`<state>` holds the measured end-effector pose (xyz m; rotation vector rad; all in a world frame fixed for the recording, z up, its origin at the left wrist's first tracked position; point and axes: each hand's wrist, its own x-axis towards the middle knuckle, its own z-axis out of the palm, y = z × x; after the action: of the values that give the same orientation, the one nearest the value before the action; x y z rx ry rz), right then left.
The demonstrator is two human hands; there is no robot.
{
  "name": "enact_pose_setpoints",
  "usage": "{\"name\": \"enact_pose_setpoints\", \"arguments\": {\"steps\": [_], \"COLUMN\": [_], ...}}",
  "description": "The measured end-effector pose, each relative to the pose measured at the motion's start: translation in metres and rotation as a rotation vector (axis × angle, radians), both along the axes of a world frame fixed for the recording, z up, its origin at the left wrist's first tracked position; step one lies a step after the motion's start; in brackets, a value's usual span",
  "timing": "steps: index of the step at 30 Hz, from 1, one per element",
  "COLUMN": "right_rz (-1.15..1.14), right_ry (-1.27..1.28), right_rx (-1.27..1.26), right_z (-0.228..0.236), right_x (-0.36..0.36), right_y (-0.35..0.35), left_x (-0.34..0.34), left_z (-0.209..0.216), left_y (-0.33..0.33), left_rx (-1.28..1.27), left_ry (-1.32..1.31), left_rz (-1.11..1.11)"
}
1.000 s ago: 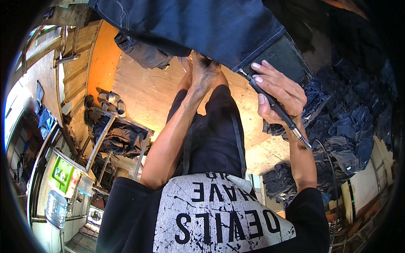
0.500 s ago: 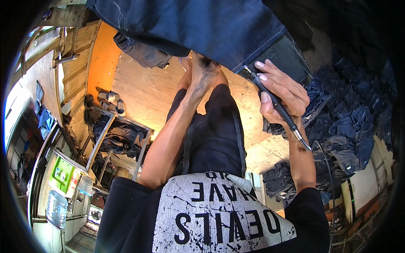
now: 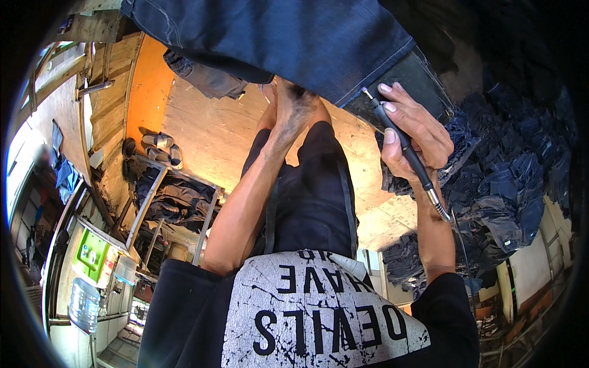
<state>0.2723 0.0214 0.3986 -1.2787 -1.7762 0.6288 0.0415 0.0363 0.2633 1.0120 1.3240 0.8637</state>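
Dark blue denim trousers (image 3: 276, 43) stretch across the top of the view, the leg end lying over a flat black board (image 3: 417, 86). My right hand (image 3: 420, 132) is closed around a slim black rotary-tool handpiece (image 3: 402, 140), held like a pen. Its small pale tip is at the lower corner of the hem, where the cloth meets the board; whether it touches the cloth I cannot tell. At the near edge of the trousers is my left hand (image 3: 296, 101), darkly stained on its back. The cloth hides its fingers.
A thin cable (image 3: 463, 245) trails down from the handpiece. Piles of dark denim (image 3: 503, 178) fill the right side. On the left are sandals (image 3: 162, 147), a metal rack (image 3: 147, 202) with dark cloth, a green tray (image 3: 91, 254) and a water bottle (image 3: 84, 303). Below is a plywood floor (image 3: 208, 135).
My right hand has shifted slightly to the right with the handpiece, and the tip sits a little higher along the hem. My left hand has stayed nearly in place.
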Motion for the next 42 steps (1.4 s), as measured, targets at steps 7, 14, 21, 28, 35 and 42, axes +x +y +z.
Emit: {"name": "enact_pose_setpoints", "arguments": {"steps": [7, 14, 21, 28, 35, 42], "right_rz": [-0.047, -0.084, -0.122, -0.163, -0.226, -0.258], "right_ry": [-0.017, -0.008, -0.027, -0.024, -0.018, -0.015], "right_rx": [-0.001, 0.003, -0.033, -0.031, -0.045, -0.038], "right_z": [-0.001, -0.002, 0.001, -0.002, 0.0, -0.001], "right_x": [0.002, 0.002, 0.004, 0.005, 0.003, 0.002], "right_y": [0.0, 0.002, 0.0, 0.0, 0.001, -0.001], "left_x": [0.002, 0.001, 0.001, 0.004, -0.001, 0.001], "left_z": [-0.007, -0.011, -0.01, -0.012, -0.017, -0.025], "left_y": [-0.004, -0.004, -0.007, -0.003, -0.01, -0.01], "left_rx": [-0.025, -0.003, -0.018, 0.022, -0.008, -0.07], "left_ry": [-0.093, -0.011, -0.017, 0.102, -0.026, 0.168], "left_rz": [0.104, 0.096, 0.068, 0.099, 0.066, 0.117]}}
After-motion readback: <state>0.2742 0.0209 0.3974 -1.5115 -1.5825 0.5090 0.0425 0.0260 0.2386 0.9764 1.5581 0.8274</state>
